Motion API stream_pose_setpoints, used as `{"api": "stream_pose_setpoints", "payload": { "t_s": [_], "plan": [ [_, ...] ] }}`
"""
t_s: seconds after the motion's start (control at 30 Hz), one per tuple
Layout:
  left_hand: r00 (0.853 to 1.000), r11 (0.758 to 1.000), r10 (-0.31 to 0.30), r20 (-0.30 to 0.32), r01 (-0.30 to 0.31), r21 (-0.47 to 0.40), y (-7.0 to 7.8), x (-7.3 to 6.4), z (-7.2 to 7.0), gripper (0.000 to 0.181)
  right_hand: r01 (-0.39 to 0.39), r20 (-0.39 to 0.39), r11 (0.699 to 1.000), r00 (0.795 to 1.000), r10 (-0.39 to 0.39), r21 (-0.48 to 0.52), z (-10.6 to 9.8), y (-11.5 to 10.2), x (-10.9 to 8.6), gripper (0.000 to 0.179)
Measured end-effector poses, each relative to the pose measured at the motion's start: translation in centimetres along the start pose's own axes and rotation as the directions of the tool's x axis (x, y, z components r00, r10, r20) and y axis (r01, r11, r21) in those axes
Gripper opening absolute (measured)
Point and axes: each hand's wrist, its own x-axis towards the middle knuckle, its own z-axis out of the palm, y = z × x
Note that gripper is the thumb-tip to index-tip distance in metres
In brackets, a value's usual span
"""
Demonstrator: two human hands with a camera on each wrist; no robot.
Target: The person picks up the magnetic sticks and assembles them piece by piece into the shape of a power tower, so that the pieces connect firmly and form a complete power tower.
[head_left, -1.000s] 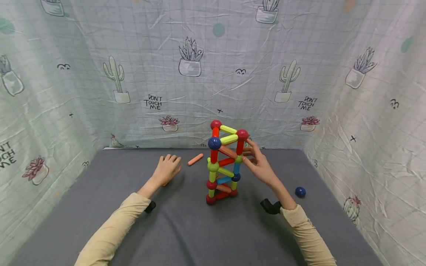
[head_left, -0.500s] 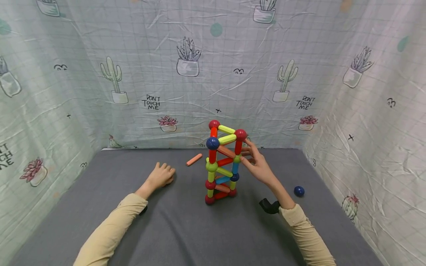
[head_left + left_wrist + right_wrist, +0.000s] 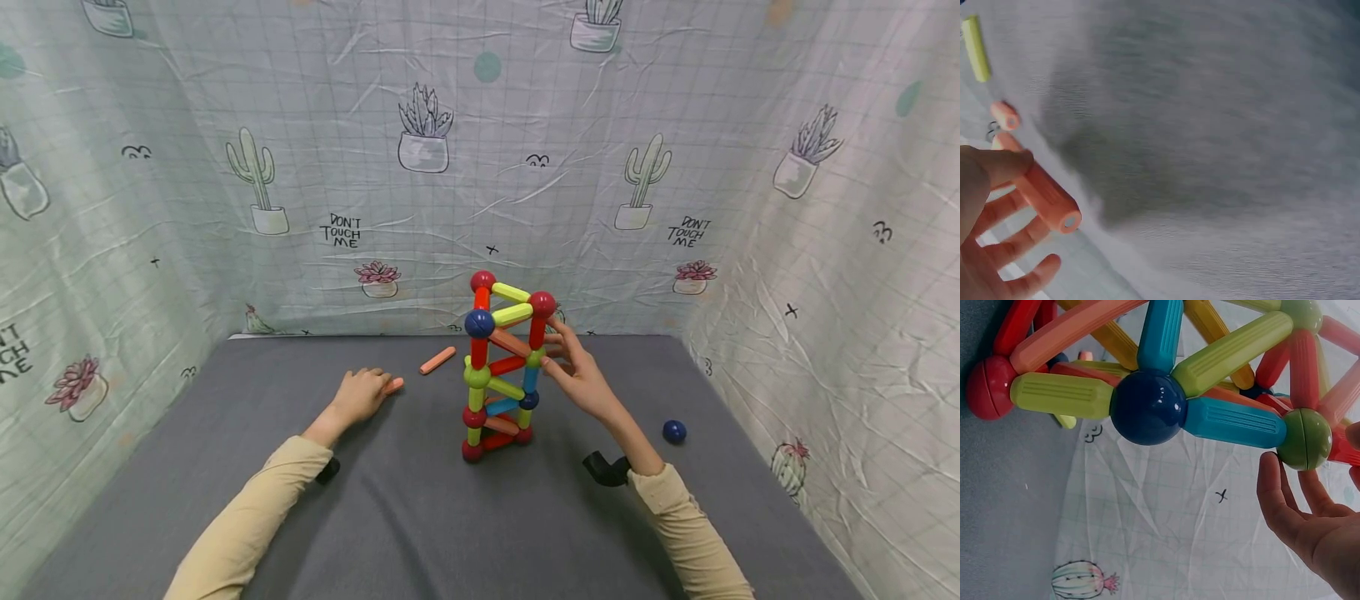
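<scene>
In my left hand (image 3: 360, 395) I pinch a salmon-orange magnetic rod (image 3: 1050, 199) between thumb and fingers, low over the grey tabletop. In the left wrist view one socketed end of the rod points outward, while the other fingers are spread apart. A tower of coloured rods and balls (image 3: 477, 398) stands upright in the middle. My right hand (image 3: 583, 379) holds its right column, with a fingertip at the green ball (image 3: 1304, 439) and other fingers partly hidden behind it. Below that ball, a blue rod (image 3: 1235, 420) joins a dark blue ball (image 3: 1147, 407).
A loose salmon rod (image 3: 438, 360) lies on the grey table (image 3: 450, 533) left of the tower's top. A loose dark blue ball (image 3: 674, 432) lies to the right of my right arm. The cactus-printed curtain (image 3: 315, 167) hangs behind and beside the table.
My left hand has moved slightly left and down, then turned, and the salmon rod in it now shows. My right hand stays at the tower, which has not moved.
</scene>
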Motion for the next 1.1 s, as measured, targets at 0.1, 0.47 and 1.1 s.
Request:
{"api": "stream_pose_setpoints", "payload": {
  "t_s": [0.1,0.47,1.1],
  "plan": [
    [0.998,0.997,-0.031,-0.048,0.028,-0.073,0.3,0.5,-0.7,0.011,-0.006,0.003,1.000,1.000,0.006,0.008,0.0,0.0,0.0,0.056],
    [0.981,0.860,-0.190,-0.043,0.146,-0.490,3.3,4.2,-6.6,0.029,-0.013,-0.004,1.000,1.000,0.013,0.013,-0.1,0.1,0.0,0.057],
    [0.956,0.232,-0.218,-0.195,-0.144,-0.962,10.9,12.0,-19.3,0.041,0.011,0.006,1.000,1.000,-0.011,0.001,-0.1,0.2,0.1,0.057]
  ]
}}
